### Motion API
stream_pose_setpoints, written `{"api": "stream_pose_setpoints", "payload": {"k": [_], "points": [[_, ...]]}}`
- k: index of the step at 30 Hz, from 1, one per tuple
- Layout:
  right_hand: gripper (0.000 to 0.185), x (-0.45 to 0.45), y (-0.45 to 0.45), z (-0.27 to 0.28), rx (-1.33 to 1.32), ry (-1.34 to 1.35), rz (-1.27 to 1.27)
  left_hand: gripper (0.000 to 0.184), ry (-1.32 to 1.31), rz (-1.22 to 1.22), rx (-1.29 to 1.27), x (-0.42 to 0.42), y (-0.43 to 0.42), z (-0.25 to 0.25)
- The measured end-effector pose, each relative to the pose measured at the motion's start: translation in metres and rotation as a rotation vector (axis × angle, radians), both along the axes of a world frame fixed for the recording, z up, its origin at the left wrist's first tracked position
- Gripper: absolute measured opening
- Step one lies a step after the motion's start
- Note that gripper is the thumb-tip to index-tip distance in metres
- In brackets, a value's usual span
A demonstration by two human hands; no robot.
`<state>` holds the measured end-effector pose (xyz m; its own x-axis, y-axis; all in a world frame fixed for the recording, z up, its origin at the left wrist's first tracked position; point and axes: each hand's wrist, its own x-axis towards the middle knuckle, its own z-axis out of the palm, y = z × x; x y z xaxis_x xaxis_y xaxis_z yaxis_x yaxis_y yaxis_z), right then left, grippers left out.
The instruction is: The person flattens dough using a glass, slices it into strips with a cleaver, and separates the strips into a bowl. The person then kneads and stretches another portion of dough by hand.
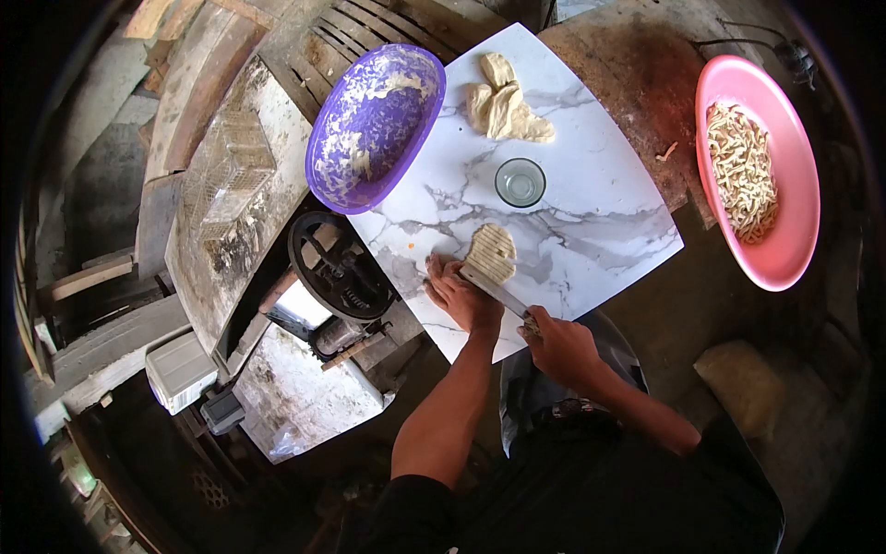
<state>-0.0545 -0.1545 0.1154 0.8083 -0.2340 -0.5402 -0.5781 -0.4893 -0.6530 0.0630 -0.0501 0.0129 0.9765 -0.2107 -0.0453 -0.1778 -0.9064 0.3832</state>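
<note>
A flattened piece of dough (491,249), scored into parallel strips, lies on the white marble-patterned board (600,231). My right hand (561,349) is wrapped round the handle of a knife (498,294), whose blade reaches up and left to the dough's lower edge. My left hand (454,294) rests on the board beside the blade's tip, fingers apart; whether it touches the blade I cannot tell. Above the dough stands a drinking glass (520,183). Farther back sits a folded lump of dough (508,103).
A purple basin (392,138) smeared with dough overlaps the board's upper left edge. To the right, a pink basin (801,217) holds many short dough strips (741,175). A dark wheeled machine (341,268) stands close to the board's left edge.
</note>
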Motion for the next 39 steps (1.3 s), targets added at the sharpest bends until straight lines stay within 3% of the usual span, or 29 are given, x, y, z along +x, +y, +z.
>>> {"api": "stream_pose_setpoints", "payload": {"k": [2,8,18,23,27,31,35,39], "points": [[0.029,0.007,0.004,-0.012,-0.023,-0.004,0.020,0.071,-0.033,-0.001,-0.016,0.000,0.001,-0.004],[0.032,0.020,0.007,-0.016,-0.070,-0.023,0.058,0.081,-0.067,-0.008,0.056,0.001,0.004,-0.014],[0.036,0.036,0.009,-0.010,-0.046,0.034,0.076,0.070,-0.082,0.007,0.233,0.001,0.010,-0.033],[0.031,0.033,0.007,-0.016,-0.044,0.033,0.064,0.074,-0.120,-0.004,0.220,0.001,0.014,-0.045],[0.030,0.011,0.004,-0.011,-0.047,0.099,0.056,0.077,-0.095,-0.042,0.097,-0.001,0.003,-0.007],[0.030,-0.014,0.000,-0.005,-0.044,0.152,0.045,0.069,-0.051,-0.050,0.046,-0.001,0.001,-0.002],[0.035,-0.041,-0.003,-0.002,-0.030,0.170,0.016,0.074,-0.158,-0.046,0.048,0.000,0.004,-0.018],[0.038,-0.064,-0.007,0.002,-0.041,0.146,-0.019,0.062,-0.205,-0.030,0.095,0.003,0.008,-0.034]]}}
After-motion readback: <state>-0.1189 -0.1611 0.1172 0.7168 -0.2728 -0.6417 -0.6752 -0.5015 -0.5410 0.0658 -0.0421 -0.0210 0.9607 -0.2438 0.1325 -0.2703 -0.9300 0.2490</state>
